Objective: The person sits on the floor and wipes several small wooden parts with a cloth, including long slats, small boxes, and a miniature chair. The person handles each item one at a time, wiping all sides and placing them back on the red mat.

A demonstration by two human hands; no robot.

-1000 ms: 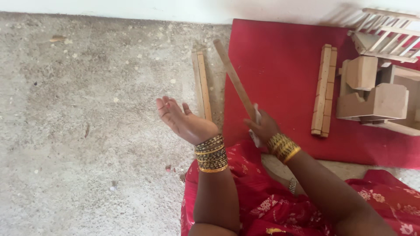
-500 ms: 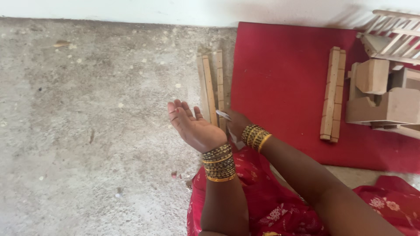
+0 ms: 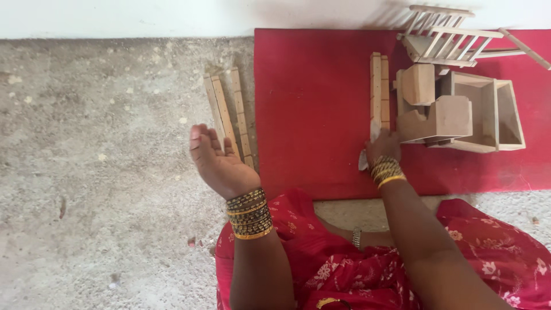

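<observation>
My left hand [image 3: 217, 162] hovers open, palm up with fingers apart, just above the near ends of three thin wooden slats [image 3: 227, 112] that lie side by side on the concrete floor. It holds nothing. My right hand [image 3: 383, 147] rests on the red mat [image 3: 313, 109] at the near end of a pair of longer wooden slats [image 3: 379, 86]. Its fingers curl over the slat ends, and a small pale scrap [image 3: 363, 161] sticks out from under the hand. Both wrists wear stacked gold bangles.
Right of the slats on the mat stand wooden blocks [image 3: 433, 109] and an open wooden box [image 3: 496, 112]. A ladder-like wooden frame [image 3: 445, 34] lies behind them near the white wall. My red patterned garment [image 3: 344, 264] covers my lap at the bottom.
One second ago my right hand held a slat raised. That slat now lies with the others on the floor, and my right hand has moved right to the slats on the mat.
</observation>
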